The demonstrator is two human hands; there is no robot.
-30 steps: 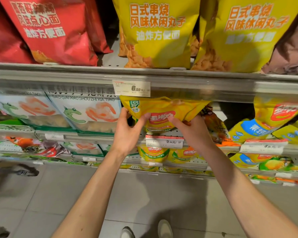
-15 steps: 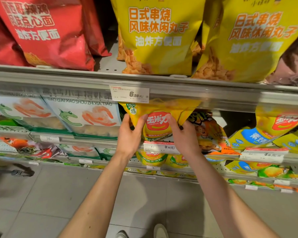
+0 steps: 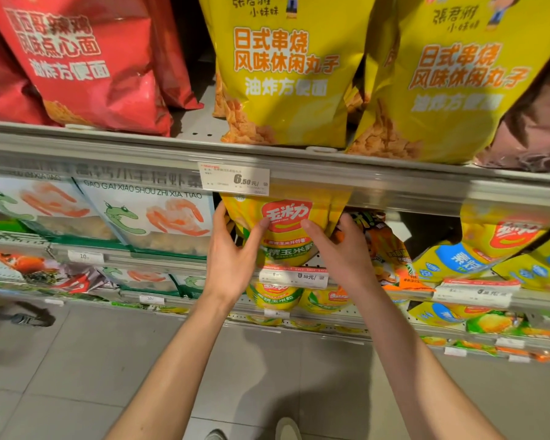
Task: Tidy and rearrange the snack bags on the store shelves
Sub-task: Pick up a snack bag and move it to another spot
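Grey floor tiles (image 3: 77,360) run under the store shelves, and I can see my shoe tips at the bottom edge. Across the top, the upper shelf (image 3: 378,182) carries big red bags (image 3: 86,61) on the left and big yellow bags (image 3: 286,74) in the middle and right, with a white price tag (image 3: 234,178) clipped to its front rail. Below, on the second shelf (image 3: 124,260), white shrimp-stick bags (image 3: 153,217) stand to the left and yellow-and-blue bags (image 3: 477,252) lean to the right. More small yellow packs sit on the lower rails.

My two hands are apart, one at each side of the yellow corn bag (image 3: 286,223), which stands on the second shelf just under the price tag. My left hand (image 3: 232,258) grips its left edge, thumb on the front near the red logo, fingers curled behind. My right hand (image 3: 343,249) holds the right edge, thumb pressed on the front, fingers tucked behind against an orange bag (image 3: 385,246).

Compared with a second ago, the corn bag has gone from tipped forward, top edge sagging toward me, to upright with its face square to the aisle. Both hands have moved inward and up with it, and my view has dropped closer to the shelf.
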